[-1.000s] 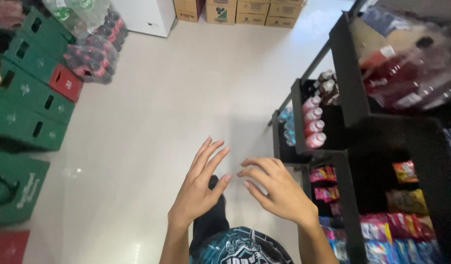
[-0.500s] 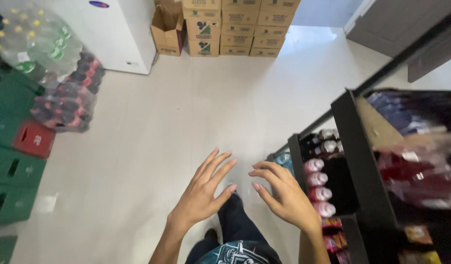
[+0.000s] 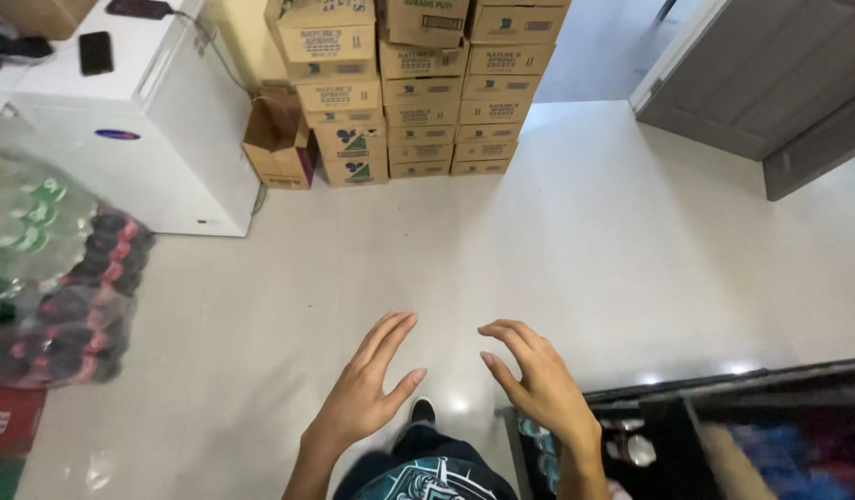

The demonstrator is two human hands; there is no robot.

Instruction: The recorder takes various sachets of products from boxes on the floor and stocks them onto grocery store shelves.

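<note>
Both hands, left hand (image 3: 364, 393) and right hand (image 3: 539, 384), hang open and empty over bare floor (image 3: 585, 250). Stacked cardboard boxes (image 3: 418, 88) and a white freezer (image 3: 140, 130) sit well ahead. The black shelf (image 3: 724, 426) is cut off, contents blurry.

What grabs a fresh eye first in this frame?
The two bare hands, left hand and right hand, held open and empty over the pale tiled floor at bottom centre. Behind them, a tall stack of cardboard boxes stands against the far wall, with a white chest freezer to its left. Shrink-wrapped packs of dark bottles lie at the left edge.
</note>
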